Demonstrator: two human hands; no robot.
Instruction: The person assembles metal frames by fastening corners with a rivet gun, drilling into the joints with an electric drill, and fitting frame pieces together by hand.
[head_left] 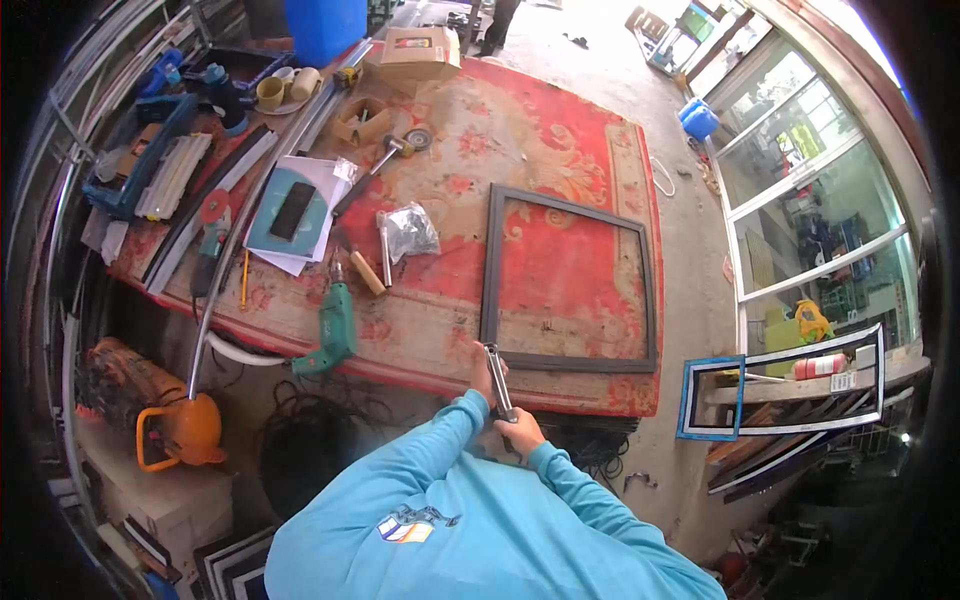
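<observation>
A dark rectangular frame (488,270) lies on the red patterned carpet of the table (440,300). At its near left corner is a metal hand tool (499,382) with long handles. My right hand (522,433) is closed round the tool's lower end. Beside the tool's upper part, close to the frame's corner, is my left hand (484,374); its fingers are partly hidden, and whether it grips the tool or the frame is unclear.
Left of the frame lie a green drill (338,325), a plastic bag of small parts (411,232), a hammer (368,176), a phone (291,211) on papers and an angle grinder (212,240). A cardboard box (413,55) stands at the far edge. Framed panels (780,378) lean at right.
</observation>
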